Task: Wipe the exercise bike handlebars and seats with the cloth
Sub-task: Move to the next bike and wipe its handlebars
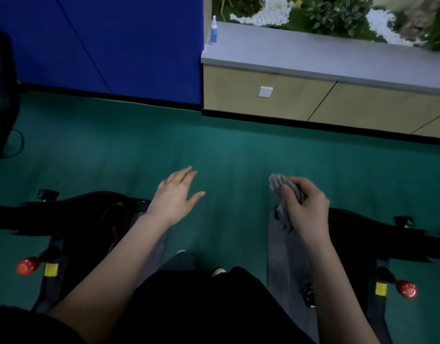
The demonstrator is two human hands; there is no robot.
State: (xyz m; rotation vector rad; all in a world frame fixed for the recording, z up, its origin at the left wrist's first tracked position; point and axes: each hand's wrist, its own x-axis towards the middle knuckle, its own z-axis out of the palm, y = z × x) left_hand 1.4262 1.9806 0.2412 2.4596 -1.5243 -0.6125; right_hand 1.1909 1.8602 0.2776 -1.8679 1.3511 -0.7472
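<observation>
My right hand (304,207) grips a bunched grey cloth (280,187), held in the air above the green floor. My left hand (175,194) hovers with straight, spread fingers and holds nothing. Two dark exercise bikes flank me: the left bike (84,214) lies under my left forearm, the right bike (378,234) beside my right wrist. Each has a red knob, on the left (27,266) and on the right (407,289). No handlebar or seat shows plainly.
Green floor (226,155) stretches ahead to a blue wall (102,45) and a beige cabinet (288,95) with a grey top. A small spray bottle (214,31) stands on the top's left end, plants behind it. A dark shape (0,95) fills the left edge.
</observation>
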